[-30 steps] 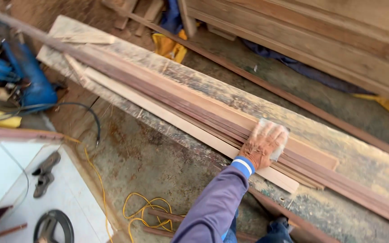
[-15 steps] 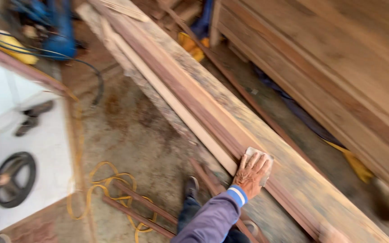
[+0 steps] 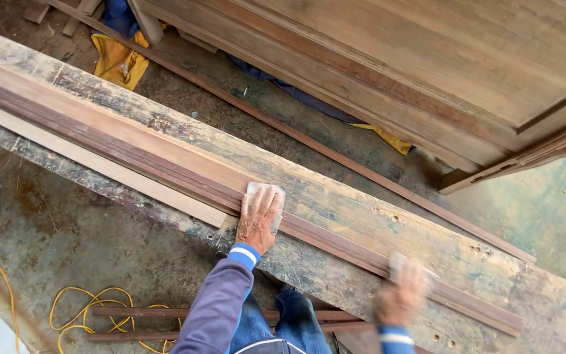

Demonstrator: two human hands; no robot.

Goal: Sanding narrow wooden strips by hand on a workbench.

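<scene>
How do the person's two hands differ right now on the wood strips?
The left hand is sharp, pressed flat with fingers spread over a pale pad on the dark wood strips. The right hand is motion-blurred and lies further along the strips, gripping another pale pad. Both wear blue-cuffed sleeves.

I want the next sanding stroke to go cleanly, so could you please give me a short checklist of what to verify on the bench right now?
1. Left hand flat on the pale sanding pad, pad on the dark wooden strips: ok.
2. Right hand placed on the strips further along: cannot tell, it is motion-blurred; it seems to hold a pale pad.
3. Strips lying flat and parallel on the long worn plank: ok.
4. Light wooden strip lying beside the dark ones, not across them: ok.
5. Yellow cable on the floor, off the plank: ok, though coiled near the feet.
</scene>
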